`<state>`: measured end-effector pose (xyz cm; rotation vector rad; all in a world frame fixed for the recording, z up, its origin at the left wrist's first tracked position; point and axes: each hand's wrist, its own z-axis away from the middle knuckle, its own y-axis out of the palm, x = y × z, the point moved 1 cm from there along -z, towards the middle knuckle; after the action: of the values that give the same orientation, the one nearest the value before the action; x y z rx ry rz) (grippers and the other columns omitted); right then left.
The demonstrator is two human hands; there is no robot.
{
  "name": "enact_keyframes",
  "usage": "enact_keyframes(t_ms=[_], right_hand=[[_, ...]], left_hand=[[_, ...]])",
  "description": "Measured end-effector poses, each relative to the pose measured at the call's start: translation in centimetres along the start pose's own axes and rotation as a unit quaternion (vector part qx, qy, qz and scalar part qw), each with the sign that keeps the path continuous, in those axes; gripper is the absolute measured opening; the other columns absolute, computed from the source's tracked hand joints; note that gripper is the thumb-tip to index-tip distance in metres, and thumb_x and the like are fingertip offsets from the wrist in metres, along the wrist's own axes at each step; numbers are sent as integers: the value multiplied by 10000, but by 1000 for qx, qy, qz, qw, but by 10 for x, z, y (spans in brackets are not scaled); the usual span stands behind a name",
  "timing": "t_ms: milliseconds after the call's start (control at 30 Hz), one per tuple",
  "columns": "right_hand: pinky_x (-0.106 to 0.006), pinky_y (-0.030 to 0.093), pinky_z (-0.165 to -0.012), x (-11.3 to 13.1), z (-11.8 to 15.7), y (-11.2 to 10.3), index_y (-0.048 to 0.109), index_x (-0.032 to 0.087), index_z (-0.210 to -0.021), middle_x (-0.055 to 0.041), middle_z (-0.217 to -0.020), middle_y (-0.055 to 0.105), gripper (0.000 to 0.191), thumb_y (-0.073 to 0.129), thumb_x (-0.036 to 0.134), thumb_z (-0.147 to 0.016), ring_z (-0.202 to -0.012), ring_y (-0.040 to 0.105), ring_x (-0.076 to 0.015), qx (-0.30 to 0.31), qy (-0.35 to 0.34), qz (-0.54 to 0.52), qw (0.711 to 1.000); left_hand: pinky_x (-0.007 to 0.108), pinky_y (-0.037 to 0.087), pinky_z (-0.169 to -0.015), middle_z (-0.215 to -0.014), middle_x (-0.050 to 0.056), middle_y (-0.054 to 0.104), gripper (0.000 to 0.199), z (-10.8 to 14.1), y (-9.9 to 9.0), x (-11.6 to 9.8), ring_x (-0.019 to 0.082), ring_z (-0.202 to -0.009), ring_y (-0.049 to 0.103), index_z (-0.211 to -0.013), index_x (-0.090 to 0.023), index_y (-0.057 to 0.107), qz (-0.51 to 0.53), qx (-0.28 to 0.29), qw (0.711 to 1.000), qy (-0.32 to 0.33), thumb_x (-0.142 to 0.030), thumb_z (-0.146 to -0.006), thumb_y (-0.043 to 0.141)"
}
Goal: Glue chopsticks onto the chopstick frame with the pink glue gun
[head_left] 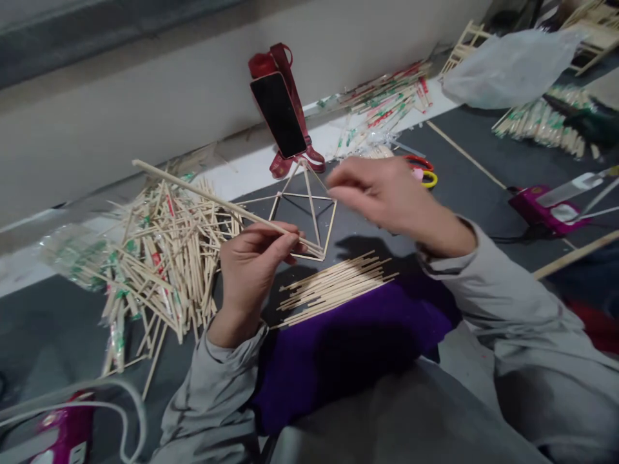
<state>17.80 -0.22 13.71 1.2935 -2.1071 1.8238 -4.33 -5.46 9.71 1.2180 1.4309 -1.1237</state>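
Left hand (261, 270): thumb and forefinger pinch at least one long stick (207, 196), its near end beyond the fingertips at a corner of the stick frame (311, 206). Right hand (382, 190): raised at the frame's other side, thumb and forefinger close together; blurred, so from here I cannot tell whether they grip anything. Below both hands' fingers, a row of sticks (338, 280); left of the left fingers, a heaped pile (169, 258); beyond them, a phone (279, 115).
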Motion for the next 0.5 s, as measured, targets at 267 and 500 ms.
enact_keyframes(t_ms=[267, 500], right_hand=[[-357, 406, -672, -123, 78, -16, 757, 184, -922, -108, -855, 738, 363, 570, 490, -860, -772, 645, -246, 25, 351, 199, 915], [-346, 387, -640, -116, 64, -5, 765, 174, -1050, -155, -1008, 760, 460, 582, 510, -795, -884, 683, -297, 57, 369, 237, 897]], left_hand=[[189, 533, -468, -786, 43, 753, 112, 13, 19, 4, 138, -590, 699, -810, -173, 761, 68, 110, 989, -73, -273, -785, 805], [201, 551, -504, -872, 66, 761, 178, 29, 37, 14, 145, -631, 718, -810, -170, 751, 61, 204, 971, -107, -339, -799, 803]])
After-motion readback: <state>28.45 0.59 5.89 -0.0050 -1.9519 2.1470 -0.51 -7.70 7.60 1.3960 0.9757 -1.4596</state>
